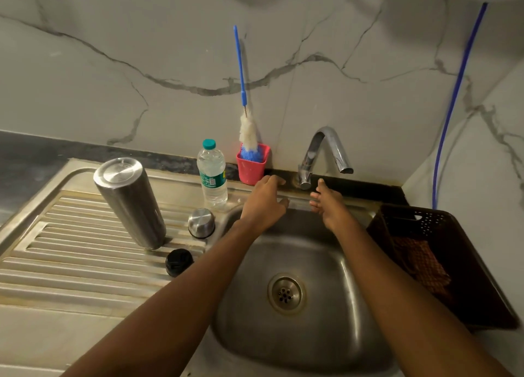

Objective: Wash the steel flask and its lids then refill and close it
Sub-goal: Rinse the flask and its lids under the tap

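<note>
Head view. Flask mouth-down on drainboard, mid-board, long axis near vertical, base up. Steel lid and black lid just beside, toward basin edge. Open room over basin. Bottle label unreadable. Left hand relaxed on basin's back rim, holding nothing. Right hand spread, empty, near tap base.

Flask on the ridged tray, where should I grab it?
Grip the flask round its middle, coming from its right, the sink side. It stands on end, a smooth round tube with no handle, and the steel lid and black lid sit by its foot, so hold above them.
</note>
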